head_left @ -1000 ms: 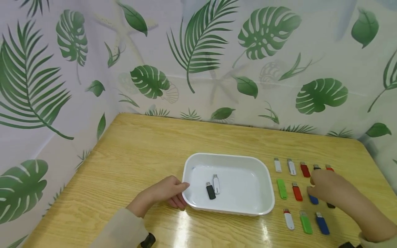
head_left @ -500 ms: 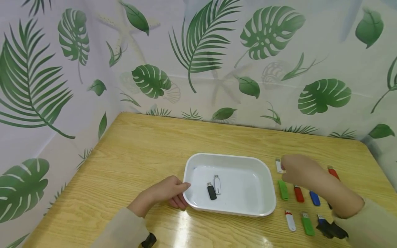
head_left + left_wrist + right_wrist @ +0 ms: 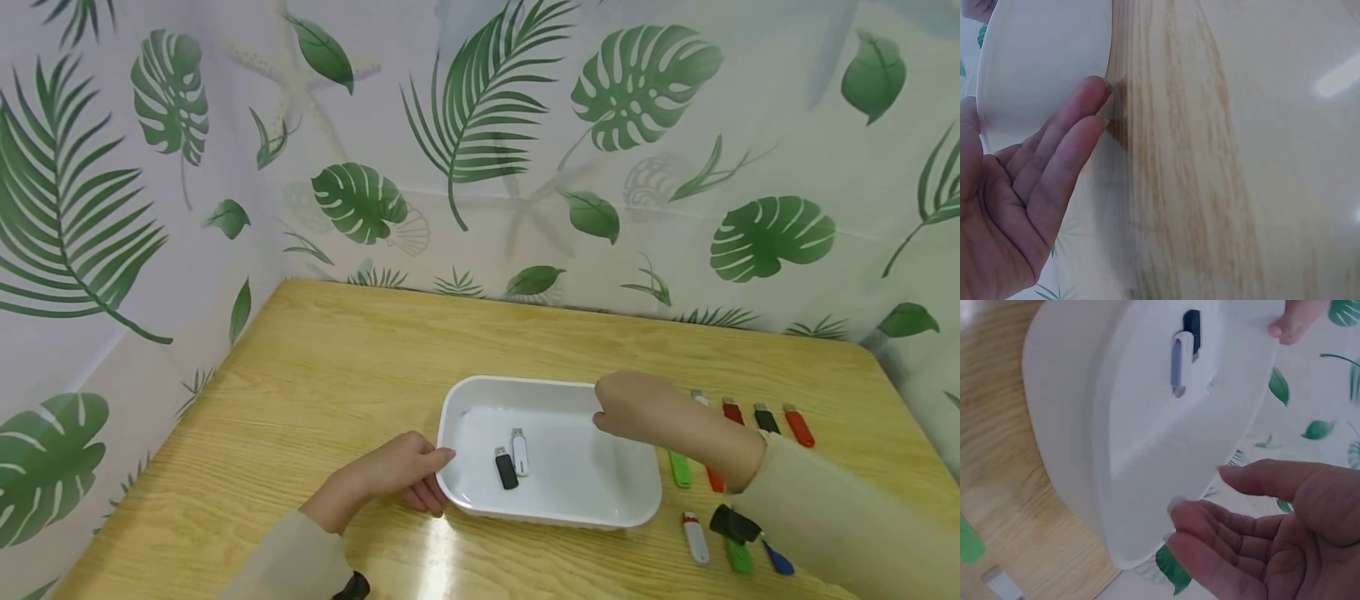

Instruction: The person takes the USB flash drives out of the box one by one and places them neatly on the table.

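Note:
A white plastic tray [image 3: 577,483] stands on the wooden table, with a black USB stick [image 3: 506,472] and a white USB stick [image 3: 521,455] lying side by side inside. My left hand [image 3: 408,468] holds the tray's left end, thumb over the rim and fingers against the outer wall. Over the tray's right end hovers my right hand [image 3: 637,406]; in the right wrist view its thumb and fingers are loosely bent and apart, with nothing between them. The right forearm hides part of the USB sticks laid out beside the tray.
Right of the tray lie rows of USB sticks, among them a red one [image 3: 799,426], a black one [image 3: 767,418], a white one with a red end [image 3: 696,539] and a green one [image 3: 680,469]. A leaf-patterned cloth [image 3: 525,192] rises behind the table [image 3: 352,358].
My right hand has moved left, from above the USB sticks to over the tray's right end. My left hand and the two USB sticks in the tray have stayed put.

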`<state>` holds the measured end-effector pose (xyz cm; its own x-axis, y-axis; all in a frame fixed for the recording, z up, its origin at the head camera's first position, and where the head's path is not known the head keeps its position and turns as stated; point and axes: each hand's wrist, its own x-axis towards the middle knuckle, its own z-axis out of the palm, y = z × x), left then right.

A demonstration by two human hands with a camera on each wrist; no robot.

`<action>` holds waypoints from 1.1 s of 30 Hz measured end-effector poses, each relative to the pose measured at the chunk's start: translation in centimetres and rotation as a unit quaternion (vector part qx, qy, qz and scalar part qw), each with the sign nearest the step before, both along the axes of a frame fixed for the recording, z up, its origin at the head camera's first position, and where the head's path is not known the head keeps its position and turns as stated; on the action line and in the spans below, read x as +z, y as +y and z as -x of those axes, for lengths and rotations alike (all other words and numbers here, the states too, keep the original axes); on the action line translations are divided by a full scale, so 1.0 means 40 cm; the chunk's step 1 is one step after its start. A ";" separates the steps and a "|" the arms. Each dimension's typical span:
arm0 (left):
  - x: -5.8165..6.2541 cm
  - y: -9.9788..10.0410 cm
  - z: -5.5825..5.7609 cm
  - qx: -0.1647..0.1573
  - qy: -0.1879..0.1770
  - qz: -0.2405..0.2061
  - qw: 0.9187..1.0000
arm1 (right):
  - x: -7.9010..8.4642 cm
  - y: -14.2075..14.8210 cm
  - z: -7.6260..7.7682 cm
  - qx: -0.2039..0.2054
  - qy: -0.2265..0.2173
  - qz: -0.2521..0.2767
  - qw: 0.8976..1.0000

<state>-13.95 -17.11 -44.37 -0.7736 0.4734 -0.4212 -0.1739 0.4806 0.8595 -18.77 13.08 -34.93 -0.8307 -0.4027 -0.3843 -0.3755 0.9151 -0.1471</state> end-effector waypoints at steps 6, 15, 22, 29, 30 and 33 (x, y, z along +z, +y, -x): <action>0.006 -0.001 0.003 -0.001 0.001 0.002 1.000 | -0.006 -0.069 0.037 0.027 -0.042 -0.035 0.998; 0.014 -0.004 0.006 -0.001 0.007 0.007 1.000 | -0.054 -0.171 0.067 0.047 -0.068 -0.067 0.994; 0.005 -0.006 0.004 -0.009 0.010 -0.001 1.000 | -0.079 -0.224 0.071 0.045 -0.077 -0.060 0.994; -0.001 -0.005 0.002 -0.008 0.007 -0.009 1.000 | -0.120 -0.250 0.063 0.054 -0.110 -0.066 0.990; -0.001 -0.005 0.002 -0.008 0.008 -0.009 1.000 | -0.124 -0.252 0.061 0.057 -0.109 -0.072 0.990; 0.003 -0.001 -0.001 -0.006 0.014 -0.006 1.000 | -0.130 -0.259 0.054 0.060 -0.101 -0.093 0.989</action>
<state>-13.93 -17.14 -44.26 -0.7787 0.4881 -0.3942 -0.1438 0.4728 0.8694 -20.93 2.74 -40.14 -0.6806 -0.4002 -0.6137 -0.4627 0.8842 -0.0635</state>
